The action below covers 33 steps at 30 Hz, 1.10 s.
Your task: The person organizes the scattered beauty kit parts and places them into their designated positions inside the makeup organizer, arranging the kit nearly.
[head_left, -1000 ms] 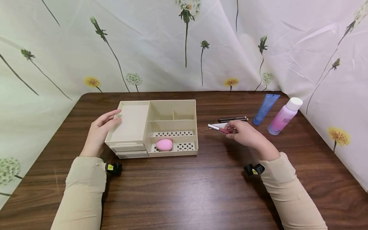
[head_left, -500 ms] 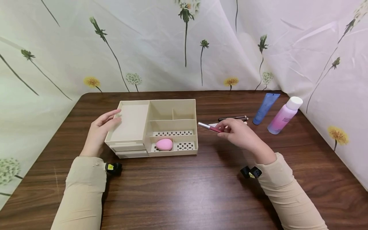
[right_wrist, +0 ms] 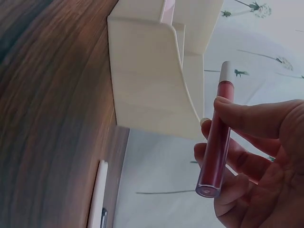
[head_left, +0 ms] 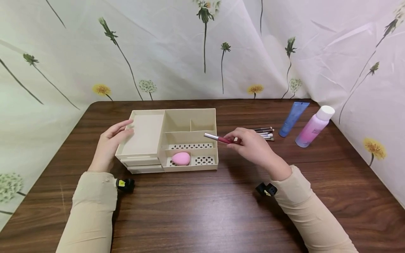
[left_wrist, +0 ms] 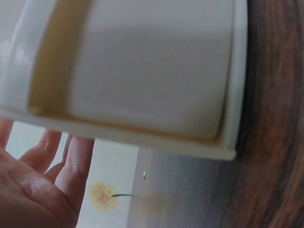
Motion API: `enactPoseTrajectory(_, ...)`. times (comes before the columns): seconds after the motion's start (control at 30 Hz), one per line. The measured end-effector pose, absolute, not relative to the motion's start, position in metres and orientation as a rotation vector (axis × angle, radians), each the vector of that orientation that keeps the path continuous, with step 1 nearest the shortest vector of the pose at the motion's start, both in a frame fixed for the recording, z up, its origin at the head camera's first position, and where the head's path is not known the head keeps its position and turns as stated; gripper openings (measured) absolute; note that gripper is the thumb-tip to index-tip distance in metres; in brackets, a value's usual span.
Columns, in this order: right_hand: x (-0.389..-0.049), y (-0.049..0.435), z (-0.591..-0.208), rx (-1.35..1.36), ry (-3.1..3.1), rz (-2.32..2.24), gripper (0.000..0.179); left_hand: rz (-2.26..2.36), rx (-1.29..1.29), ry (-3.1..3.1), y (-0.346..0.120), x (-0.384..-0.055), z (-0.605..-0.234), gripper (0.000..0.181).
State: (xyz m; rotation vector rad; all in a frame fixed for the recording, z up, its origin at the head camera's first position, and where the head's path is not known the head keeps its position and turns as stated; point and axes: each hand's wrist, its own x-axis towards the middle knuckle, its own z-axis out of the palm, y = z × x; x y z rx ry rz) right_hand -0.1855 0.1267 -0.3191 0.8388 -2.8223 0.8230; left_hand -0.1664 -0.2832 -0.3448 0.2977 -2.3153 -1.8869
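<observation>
Between thumb and fingers my right hand (head_left: 251,146) pinches a lip gloss tube (right_wrist: 218,137), dark red with a silver cap. In the head view its cap end overlaps the right side of a cream desktop organizer (head_left: 190,168). My left hand (head_left: 110,142) rests against the organizer's left side, fingertips at the rim; the left wrist view shows the fingers (left_wrist: 76,161) extended beneath that rim. A pink makeup sponge (head_left: 181,159) lies in a front compartment of the organizer, which also has small drawers at the front left.
Several makeup brushes (head_left: 265,134) lie on the wooden table (head_left: 196,211), partly hidden behind my right hand. A blue squeeze tube (head_left: 292,119) and a pink-and-white spray bottle (head_left: 314,126) stand at the right. Behind the table hangs a floral cloth (head_left: 177,52).
My right hand has moved left with the lip gloss, from beside the brushes to the organizer's right edge. More of the brushes shows. My left hand has stayed in place.
</observation>
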Motion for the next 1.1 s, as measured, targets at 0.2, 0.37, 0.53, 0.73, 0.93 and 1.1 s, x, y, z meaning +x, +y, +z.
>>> enactPoseTrajectory(0.2, -0.188, 0.115, -0.317, 0.876, -2.789, 0.754, 0.017, -1.863, 0.307, -2.338, -0.283, -0.167, -0.344, 0.047)
enactPoseTrajectory(0.37, -0.189, 0.104, -0.316, 0.867, -2.794, 0.698, 0.018, -1.883, 0.292, -2.324, -0.284, -0.167, -0.345, 0.046)
enactPoseTrajectory(0.53, -0.190, 0.092, -0.314, 0.881, -2.778, 0.617, 0.018, -1.913, 0.279, -2.296, -0.284, -0.168, -0.346, 0.045)
enactPoseTrajectory(0.73, -0.195, 0.077, -0.314, 0.894, -2.788, 0.561, 0.017, -1.940, 0.278, -2.271, -0.284, -0.168, -0.346, 0.045)
enactPoseTrajectory(0.93, -0.197, 0.064, -0.313, 0.887, -2.823, 0.522, 0.021, -1.935, 0.280, -2.279, -0.285, -0.167, -0.346, 0.046)
enactPoseTrajectory(1.1, -0.198, 0.054, -0.315, 0.899, -2.825, 0.476, 0.020, -1.927, 0.277, -2.290, -0.284, -0.167, -0.345, 0.046)
